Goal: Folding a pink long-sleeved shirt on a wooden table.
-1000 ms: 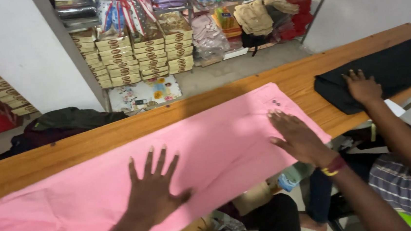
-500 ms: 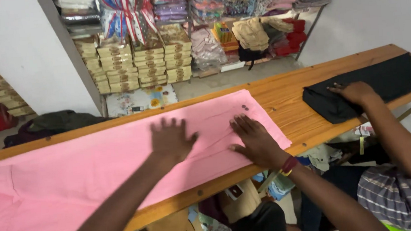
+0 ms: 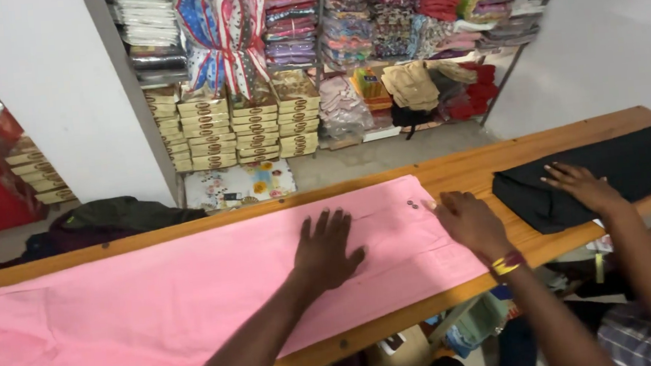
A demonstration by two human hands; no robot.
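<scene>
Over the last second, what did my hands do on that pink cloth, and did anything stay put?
Both hands slid along the pink cloth toward its right end: the left hand came up from the near edge to the middle, and the right hand reached the end edge by the small buttons. Both remain pressed flat, gripping nothing. The cloth stayed spread on the wooden table, and the other person's hand stayed on the black fabric.
</scene>
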